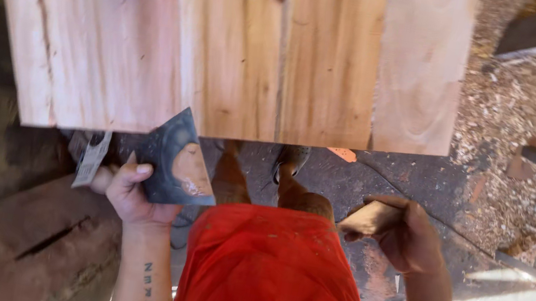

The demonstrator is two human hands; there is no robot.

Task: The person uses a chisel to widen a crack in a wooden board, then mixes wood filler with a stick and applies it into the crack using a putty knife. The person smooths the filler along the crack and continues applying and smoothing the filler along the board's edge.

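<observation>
Holding one dark sheet point(175, 160), left hand point(133, 195)

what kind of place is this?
Likely a woodworking shop or yard: a glued-up plank panel, sawdust and shavings over the ground, and a worn sandpaper sheet in the left hand.

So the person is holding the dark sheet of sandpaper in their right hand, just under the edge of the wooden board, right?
Not quite. The dark sheet of sandpaper is in the left hand, not the right. The head view shows it held just under the edge of the wooden board, as you said. The right hand is curled on the other side, away from the sheet.
</observation>
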